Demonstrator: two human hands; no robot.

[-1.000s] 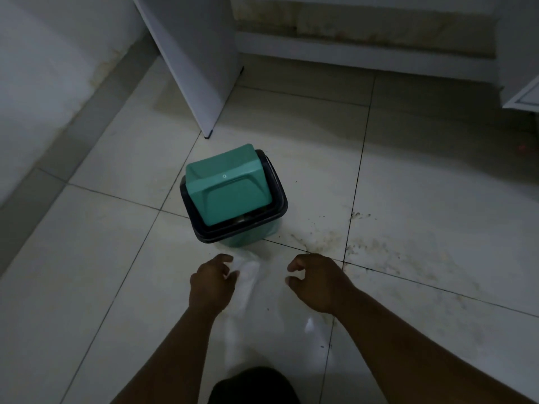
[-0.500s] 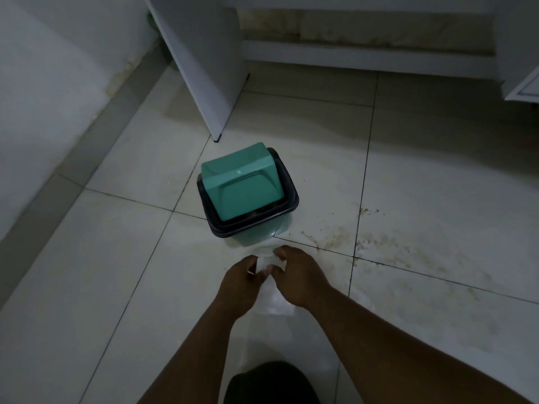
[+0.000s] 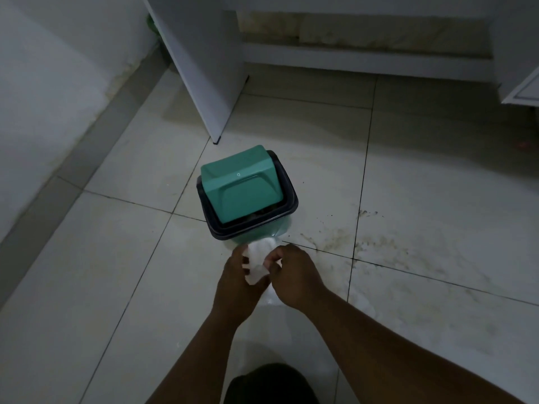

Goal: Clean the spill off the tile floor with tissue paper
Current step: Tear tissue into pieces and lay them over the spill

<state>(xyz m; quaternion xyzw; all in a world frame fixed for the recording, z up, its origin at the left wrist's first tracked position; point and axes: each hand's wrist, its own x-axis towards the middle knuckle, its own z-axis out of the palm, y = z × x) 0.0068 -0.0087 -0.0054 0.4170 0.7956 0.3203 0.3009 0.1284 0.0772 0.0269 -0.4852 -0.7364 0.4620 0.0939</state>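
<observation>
We hold the crumpled tissue point(image 3: 258, 265) just in front of the green bin point(image 3: 248, 193), left hand point(image 3: 236, 282) and right hand point(image 3: 294, 275) both pinching it; brown spill point(image 3: 376, 243) stains tiles right of the bin. No legible writing.

- The tissue paper point(image 3: 258, 263) is partly covered by the left hand point(image 3: 237, 282) and right hand point(image 3: 293, 274); the fingertips pinching it are mostly hidden.
- The bin body point(image 3: 256, 234) is largely hidden under its green lid point(image 3: 243, 185).
- A dark shape point(image 3: 271, 384) is cut off by the bottom edge.
- The cabinet door point(image 3: 522, 88) is cut off at right.
</observation>
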